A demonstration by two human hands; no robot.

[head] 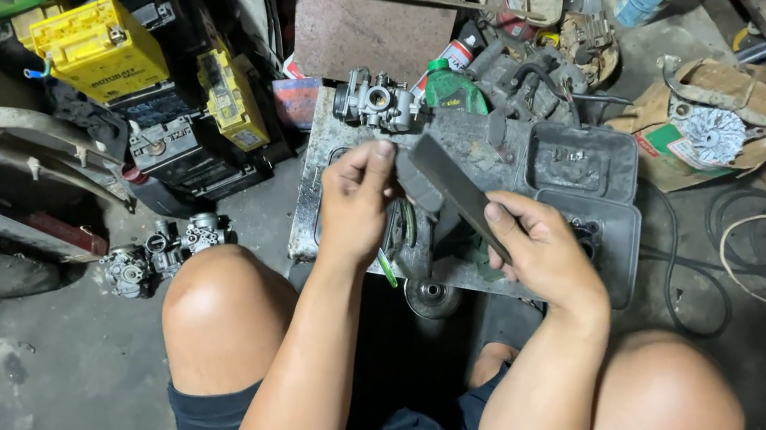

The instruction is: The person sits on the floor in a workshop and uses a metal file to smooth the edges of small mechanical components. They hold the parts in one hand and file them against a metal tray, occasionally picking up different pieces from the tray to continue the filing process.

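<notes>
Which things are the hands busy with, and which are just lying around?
In use:
left hand
right hand
flat dark file
small grey part
metal tray

Lying about:
carburetor
yellow battery
black plastic case
green bottle

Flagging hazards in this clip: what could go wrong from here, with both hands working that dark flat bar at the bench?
1. The right hand pinches the flat bar near one end; it might slip toward the left hand.
2. The carburetor sits at the metal tray's far edge; a nudge could tip it off.
3. The round part under the tray's near edge could roll away.
</notes>
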